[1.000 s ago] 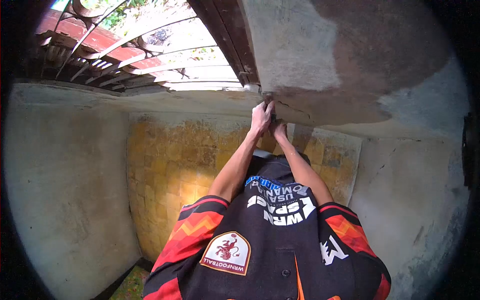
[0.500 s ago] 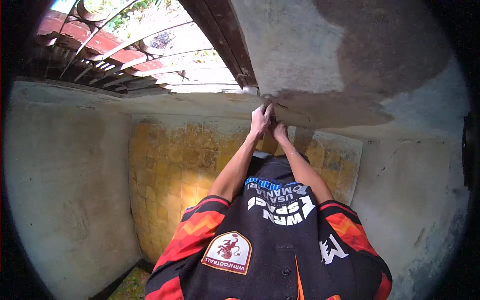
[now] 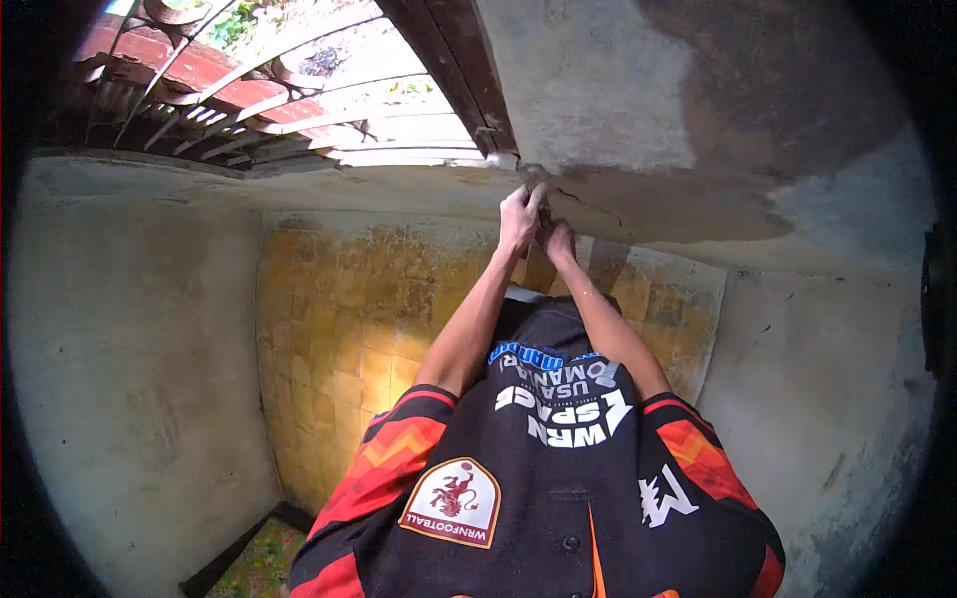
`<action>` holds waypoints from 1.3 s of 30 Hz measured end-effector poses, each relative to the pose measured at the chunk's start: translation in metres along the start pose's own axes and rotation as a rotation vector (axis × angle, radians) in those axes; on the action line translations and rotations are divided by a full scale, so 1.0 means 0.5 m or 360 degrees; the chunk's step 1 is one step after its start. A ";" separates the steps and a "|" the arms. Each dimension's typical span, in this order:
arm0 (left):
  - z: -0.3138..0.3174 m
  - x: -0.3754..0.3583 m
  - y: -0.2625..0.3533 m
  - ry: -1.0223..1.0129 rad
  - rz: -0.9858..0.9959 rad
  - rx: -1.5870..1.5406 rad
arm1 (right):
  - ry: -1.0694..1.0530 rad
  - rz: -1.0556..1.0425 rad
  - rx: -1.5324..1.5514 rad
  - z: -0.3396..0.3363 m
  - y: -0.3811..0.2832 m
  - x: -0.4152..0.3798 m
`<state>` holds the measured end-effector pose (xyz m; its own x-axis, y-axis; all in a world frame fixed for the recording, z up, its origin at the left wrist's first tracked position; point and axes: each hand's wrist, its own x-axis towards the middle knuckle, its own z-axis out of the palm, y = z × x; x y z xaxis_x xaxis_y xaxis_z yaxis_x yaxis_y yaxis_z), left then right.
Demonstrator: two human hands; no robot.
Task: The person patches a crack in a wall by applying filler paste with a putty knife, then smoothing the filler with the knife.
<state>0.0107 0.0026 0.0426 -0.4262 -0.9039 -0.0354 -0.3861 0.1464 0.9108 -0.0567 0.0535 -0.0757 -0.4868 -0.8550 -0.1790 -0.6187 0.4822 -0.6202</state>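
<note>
At the wall just below the window's lower right corner, my left hand (image 3: 518, 216) is closed with its fingers pointing at the plaster. A small grey rough patch (image 3: 532, 172) sits right at its fingertips. Beside and slightly below it, my right hand (image 3: 556, 241) is also closed, close against the left one. Something dark shows between the two hands, but it is too small and too covered to name. A thin crack (image 3: 580, 199) runs through the plaster to the right of the fingers.
A window with metal bars (image 3: 269, 95) and a dark wooden frame (image 3: 454, 70) is at the upper left. The grey wall (image 3: 588, 90) carries a large brown damp-looking stain (image 3: 788, 110). Yellow floor tiles (image 3: 329, 329) lie below, and a patterned cloth (image 3: 261, 563) is at lower left.
Both hands appear slightly higher in the picture, along with the window and wall, as the view shifts a little. They stay closed at the same spot on the wall.
</note>
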 end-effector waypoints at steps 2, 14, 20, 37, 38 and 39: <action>-0.001 0.015 0.015 0.0039 0.0018 -0.0032 | 0.0128 0.0106 0.0246 0.017 0.014 -0.003; -0.034 0.017 0.080 0.0073 0.0174 -0.0204 | -0.0318 -0.0301 -0.0554 -0.041 -0.034 0.028; -0.026 0.011 0.107 0.0159 0.0303 -0.0278 | 0.0024 0.0406 0.0399 -0.089 -0.054 0.032; 0.034 -0.112 0.090 0.0091 -0.0804 -0.1446 | -0.0712 -0.0004 0.1583 -0.299 -0.012 -0.159; 0.054 -0.120 0.065 0.0047 -0.0747 -0.1390 | -0.0890 0.0116 0.1628 -0.311 -0.001 -0.165; 0.057 -0.135 0.075 0.0078 -0.0715 -0.1241 | -0.1074 0.0249 0.1664 -0.330 0.012 -0.174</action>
<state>0.0016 0.0805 0.0672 -0.3269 -0.8288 -0.4541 0.1645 -0.5230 0.8363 -0.1198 0.1625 0.0620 0.0927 -0.8785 -0.4687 0.3521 0.4692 -0.8098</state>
